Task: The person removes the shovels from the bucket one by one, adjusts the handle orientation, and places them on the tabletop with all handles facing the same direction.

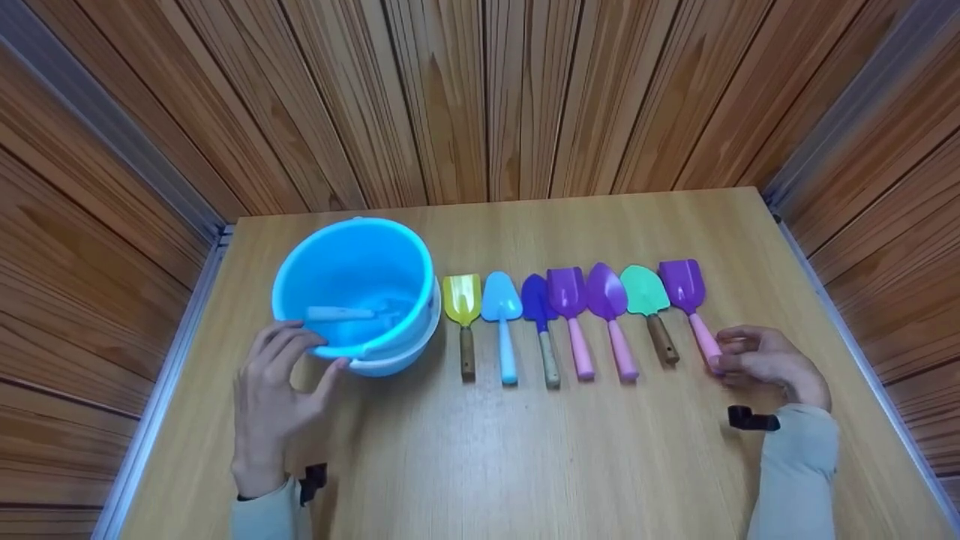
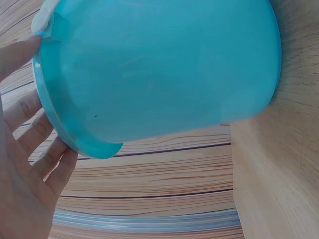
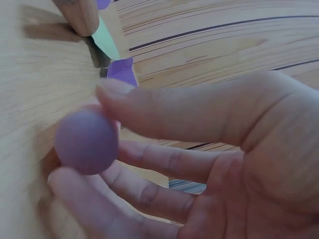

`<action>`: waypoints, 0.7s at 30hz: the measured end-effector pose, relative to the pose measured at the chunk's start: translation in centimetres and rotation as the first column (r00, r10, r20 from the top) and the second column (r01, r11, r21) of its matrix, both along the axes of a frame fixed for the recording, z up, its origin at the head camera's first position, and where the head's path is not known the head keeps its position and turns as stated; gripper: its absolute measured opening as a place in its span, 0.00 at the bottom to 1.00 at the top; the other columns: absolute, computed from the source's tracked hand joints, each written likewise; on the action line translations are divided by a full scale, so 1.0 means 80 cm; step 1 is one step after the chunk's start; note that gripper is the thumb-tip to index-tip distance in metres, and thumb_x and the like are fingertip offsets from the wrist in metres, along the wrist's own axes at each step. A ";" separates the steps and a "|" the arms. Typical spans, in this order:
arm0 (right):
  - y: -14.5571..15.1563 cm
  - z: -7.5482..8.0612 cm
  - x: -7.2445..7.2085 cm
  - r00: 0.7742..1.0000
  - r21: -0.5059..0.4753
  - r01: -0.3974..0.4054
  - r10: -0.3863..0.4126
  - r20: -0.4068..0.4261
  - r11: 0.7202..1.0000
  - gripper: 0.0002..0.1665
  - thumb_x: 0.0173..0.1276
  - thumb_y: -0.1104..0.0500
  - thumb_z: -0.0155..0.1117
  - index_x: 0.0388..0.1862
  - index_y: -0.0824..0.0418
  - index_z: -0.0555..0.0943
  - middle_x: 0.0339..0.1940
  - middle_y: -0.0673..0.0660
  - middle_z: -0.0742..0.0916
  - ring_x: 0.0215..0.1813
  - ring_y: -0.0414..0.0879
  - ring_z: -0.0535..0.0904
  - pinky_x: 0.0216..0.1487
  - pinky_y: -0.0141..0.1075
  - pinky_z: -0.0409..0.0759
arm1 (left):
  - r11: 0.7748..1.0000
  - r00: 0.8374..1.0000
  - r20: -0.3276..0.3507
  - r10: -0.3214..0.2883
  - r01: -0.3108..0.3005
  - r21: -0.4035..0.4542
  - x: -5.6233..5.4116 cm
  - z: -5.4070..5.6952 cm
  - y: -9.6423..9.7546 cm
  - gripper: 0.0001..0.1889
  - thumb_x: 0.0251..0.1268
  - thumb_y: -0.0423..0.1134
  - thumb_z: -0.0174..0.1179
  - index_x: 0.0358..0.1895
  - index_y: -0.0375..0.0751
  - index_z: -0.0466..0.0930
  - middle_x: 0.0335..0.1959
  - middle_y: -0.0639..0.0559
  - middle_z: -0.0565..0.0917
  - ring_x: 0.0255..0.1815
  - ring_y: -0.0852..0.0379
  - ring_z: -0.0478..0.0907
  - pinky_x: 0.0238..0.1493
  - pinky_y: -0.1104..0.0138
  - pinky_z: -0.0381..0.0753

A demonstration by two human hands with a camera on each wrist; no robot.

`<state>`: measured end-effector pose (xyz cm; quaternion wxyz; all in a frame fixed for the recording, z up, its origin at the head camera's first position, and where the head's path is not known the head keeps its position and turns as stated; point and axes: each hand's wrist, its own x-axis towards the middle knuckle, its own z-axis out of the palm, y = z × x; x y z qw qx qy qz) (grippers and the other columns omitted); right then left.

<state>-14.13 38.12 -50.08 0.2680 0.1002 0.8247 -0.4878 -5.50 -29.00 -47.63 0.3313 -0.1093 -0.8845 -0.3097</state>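
Note:
A blue bucket [image 1: 390, 330] stands on the left of the table, with a tool with a light blue handle [image 1: 341, 313] lying inside it. My left hand [image 1: 277, 382] holds the bucket's near-left rim, thumb and fingers spread along it; in the left wrist view some fingertips go behind the rim. At the right end of a row of small garden shovels, my right hand [image 1: 769, 364] grips the pink handle [image 1: 705, 339] of a purple square-ended shovel [image 1: 682, 283]. The right wrist view shows the rounded handle end [image 3: 87, 142] between thumb and fingers.
Left of the gripped shovel lie a green trowel [image 1: 645, 289], a purple pointed trowel [image 1: 606, 291], another purple shovel [image 1: 567, 291], a dark blue trowel [image 1: 537, 296], a light blue trowel [image 1: 501, 297] and a yellow shovel [image 1: 461, 296]. Wood-panelled walls [image 1: 487, 97] border the table.

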 end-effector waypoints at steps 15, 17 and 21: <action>-0.047 0.039 -0.001 0.987 0.287 -0.070 0.108 -0.121 0.955 0.46 0.83 0.45 0.59 0.85 0.69 0.55 0.77 0.78 0.69 0.74 0.75 0.68 0.68 0.71 0.74 | 1.000 0.999 0.025 -0.024 0.023 0.015 0.002 0.011 -0.003 0.19 0.54 0.42 0.83 0.50 0.45 0.92 0.53 0.49 0.90 0.63 0.47 0.81 0.73 0.72 0.71; -0.072 0.052 -0.010 0.975 0.296 -0.106 0.157 -0.156 0.949 0.46 0.84 0.44 0.58 0.86 0.67 0.55 0.78 0.77 0.69 0.76 0.77 0.66 0.71 0.73 0.71 | 0.999 0.999 0.028 -0.030 0.030 0.016 0.002 0.010 -0.004 0.19 0.54 0.42 0.83 0.50 0.44 0.92 0.53 0.48 0.90 0.63 0.46 0.81 0.74 0.73 0.69; -0.134 0.078 -0.033 0.924 0.330 -0.230 0.312 -0.223 0.915 0.38 0.84 0.49 0.59 0.85 0.62 0.62 0.75 0.73 0.75 0.75 0.72 0.71 0.71 0.68 0.75 | 0.999 0.999 0.040 -0.037 0.036 0.009 0.004 0.005 -0.003 0.19 0.55 0.42 0.83 0.50 0.42 0.92 0.53 0.46 0.90 0.65 0.45 0.80 0.75 0.75 0.68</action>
